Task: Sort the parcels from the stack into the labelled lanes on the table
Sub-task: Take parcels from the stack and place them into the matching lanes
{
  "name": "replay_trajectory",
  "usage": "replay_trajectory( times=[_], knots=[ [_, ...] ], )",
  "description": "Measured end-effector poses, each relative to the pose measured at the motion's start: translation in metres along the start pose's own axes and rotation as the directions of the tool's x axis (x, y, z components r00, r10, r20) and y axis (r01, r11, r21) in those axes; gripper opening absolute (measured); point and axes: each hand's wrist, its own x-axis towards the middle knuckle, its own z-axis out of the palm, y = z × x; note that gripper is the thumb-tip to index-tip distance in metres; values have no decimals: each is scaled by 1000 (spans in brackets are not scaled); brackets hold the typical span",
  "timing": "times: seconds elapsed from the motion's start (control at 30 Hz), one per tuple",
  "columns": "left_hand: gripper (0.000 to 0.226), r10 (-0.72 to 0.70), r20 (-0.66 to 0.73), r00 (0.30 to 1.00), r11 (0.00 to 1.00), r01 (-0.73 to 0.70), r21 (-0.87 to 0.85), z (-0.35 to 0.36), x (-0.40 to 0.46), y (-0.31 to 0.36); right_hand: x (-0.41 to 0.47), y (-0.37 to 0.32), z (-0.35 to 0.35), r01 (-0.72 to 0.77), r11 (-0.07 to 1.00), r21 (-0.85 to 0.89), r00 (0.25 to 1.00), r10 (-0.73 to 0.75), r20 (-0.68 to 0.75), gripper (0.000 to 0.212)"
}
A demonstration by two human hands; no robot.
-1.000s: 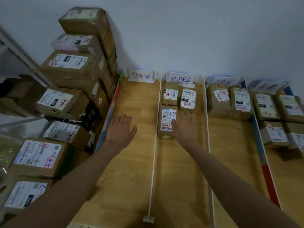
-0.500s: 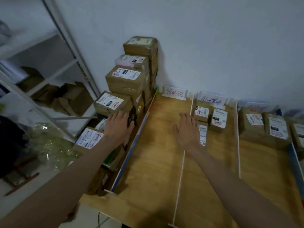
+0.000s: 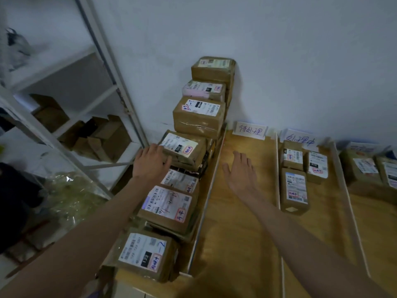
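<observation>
Three parcels (image 3: 294, 190) lie sorted at centre right, the stack (image 3: 189, 147) at centre mostly unsorted; left hand (image 3: 150, 162) touches one box with straight fingers, right hand (image 3: 240, 171) hovers spread, empty.

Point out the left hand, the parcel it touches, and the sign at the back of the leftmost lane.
left hand (image 3: 150, 163), head view, back of the hand.
parcel (image 3: 179, 145), head view, its white label.
sign (image 3: 250, 130), head view, middle of the handwritten card.

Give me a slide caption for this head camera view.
Left hand touches a stacked parcel while the open right hand hovers over the empty first lane.
</observation>
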Motion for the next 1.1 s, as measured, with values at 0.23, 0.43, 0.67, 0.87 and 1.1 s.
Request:
replay_trajectory(
  times=[0.23,0.43,0.67,0.87,1.1],
  knots=[
    [51,4,60,998,998,0,-60,22,51,-47,20,-65,45,-147,986,76,988,142,59,57],
    [56,-40,151,988,978,69,-196,43,78,-55,46,-93,63,-292,938,187,948,258,186,58],
    [55,-97,282,954,877,216,-429,64,86,-50,62,-103,71,-417,810,412,898,296,325,42],
    [52,-129,249,960,808,248,-535,57,69,-43,48,-104,57,-395,757,521,913,260,313,39],
    [60,-127,185,975,639,223,-737,32,41,-49,18,-96,39,-357,617,702,926,137,351,82]
  ],
)
